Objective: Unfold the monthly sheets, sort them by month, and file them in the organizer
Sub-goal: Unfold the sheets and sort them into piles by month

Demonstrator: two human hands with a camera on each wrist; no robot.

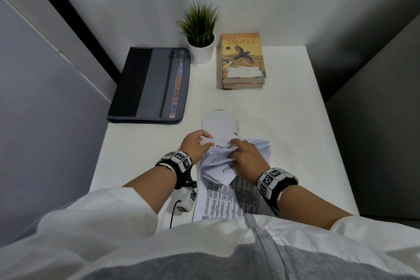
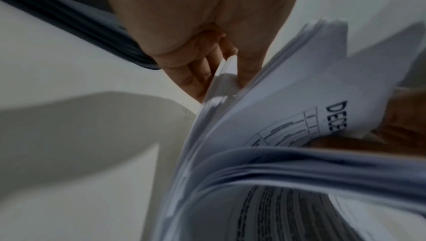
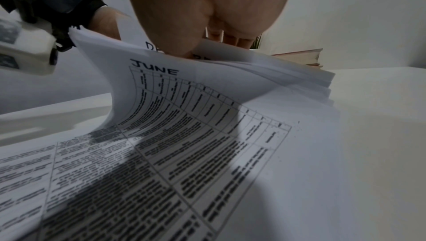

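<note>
A loose pile of folded monthly sheets [image 1: 227,161] lies on the white desk near me. The top one is headed "DECE…" [image 2: 334,117]. My left hand [image 1: 196,144] pinches a flap of that top sheet [image 2: 227,73] between thumb and fingers at the pile's far-left corner. My right hand [image 1: 245,154] lies on the pile, thumb [image 3: 182,44] and fingertips pressing the sheets down. Under the pile an unfolded sheet headed "JUNE" [image 3: 159,69] lies printed side up [image 1: 229,200]. The dark grey organizer [image 1: 150,84] lies zipped at the far left, coloured tabs showing.
Another white sheet [image 1: 219,120] lies flat just beyond the pile. Two stacked books [image 1: 243,59] and a potted plant [image 1: 201,32] stand at the back by the wall. The desk [image 1: 306,132] ends in edges left and right, with grey partitions beside it.
</note>
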